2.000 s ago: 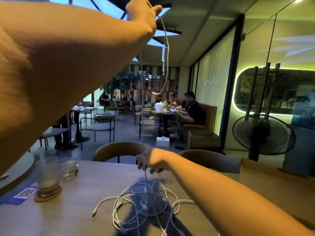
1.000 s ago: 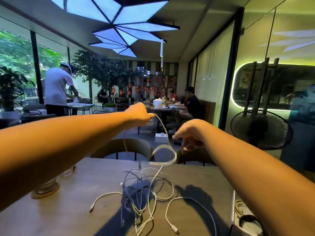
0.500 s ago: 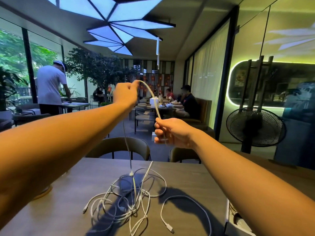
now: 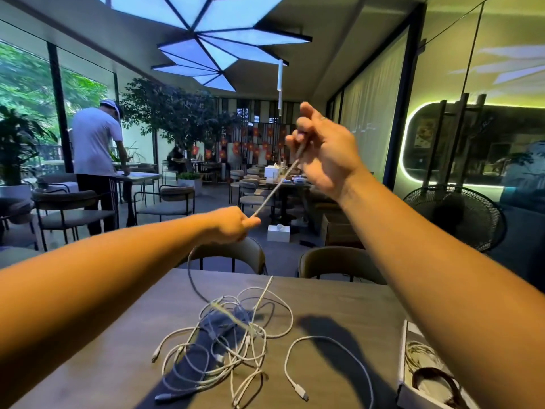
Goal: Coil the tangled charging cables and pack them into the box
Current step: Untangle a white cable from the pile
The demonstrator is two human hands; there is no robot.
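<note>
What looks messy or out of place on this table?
The white charging cables lie in a knotted heap mid-table; one strand rises to the left hand and stretches taut to the right hand. Another cable lies loose to its right. Nothing looks spilled.

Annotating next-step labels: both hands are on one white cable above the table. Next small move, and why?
Probably bring the right hand back to the left hand to lay a first loop. The cable is taut between them, and its rest hangs from the left hand into the tangle on the table.
</note>
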